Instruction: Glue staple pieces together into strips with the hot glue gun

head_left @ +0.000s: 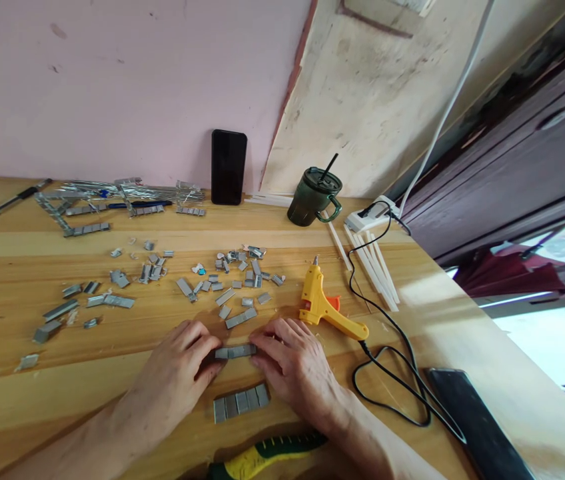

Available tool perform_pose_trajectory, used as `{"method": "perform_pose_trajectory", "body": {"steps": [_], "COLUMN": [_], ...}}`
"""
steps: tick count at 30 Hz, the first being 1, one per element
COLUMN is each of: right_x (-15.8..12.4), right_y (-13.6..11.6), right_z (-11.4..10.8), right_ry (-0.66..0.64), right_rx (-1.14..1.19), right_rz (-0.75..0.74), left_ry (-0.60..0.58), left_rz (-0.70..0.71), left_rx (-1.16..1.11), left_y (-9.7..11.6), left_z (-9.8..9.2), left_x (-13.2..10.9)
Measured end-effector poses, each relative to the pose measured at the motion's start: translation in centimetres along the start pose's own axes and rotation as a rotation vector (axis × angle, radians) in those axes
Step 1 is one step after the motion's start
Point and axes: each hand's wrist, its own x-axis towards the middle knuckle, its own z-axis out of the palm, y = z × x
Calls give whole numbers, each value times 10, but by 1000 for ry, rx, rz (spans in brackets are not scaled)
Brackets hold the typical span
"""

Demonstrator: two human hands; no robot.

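Between my two hands lies a short row of grey metal pieces (235,351), set end to end on the wooden table. My left hand (180,363) pinches its left end with thumb and fingers. At the right end, my right hand (292,353) grips it the same way. Closer to me rests a wider row of flat grey metal pieces (241,403), touched by neither hand. Just beyond the held row is a small joined metal strip (241,318). A yellow hot glue gun (330,308) with an orange trigger lies right of my right hand.
Loose metal pieces (250,270) are scattered beyond my hands. A yellow-green tool handle (267,453) lies at the front. Glue sticks (372,267), a power strip (373,215), a green mug (312,197) and an upright phone (228,167) stand farther back. The black cord (402,373) loops at right.
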Motion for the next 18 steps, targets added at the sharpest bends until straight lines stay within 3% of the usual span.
{"method": "perform_pose_trajectory", "body": {"steps": [18], "right_x": [1], "right_y": [0], "right_z": [4], "right_ry": [34], "right_rx": [19], "right_rz": [-6], "left_ry": [0], "left_rz": [-27], "left_rx": [52], "left_y": [5], "left_z": [4], "left_x": [2]}}
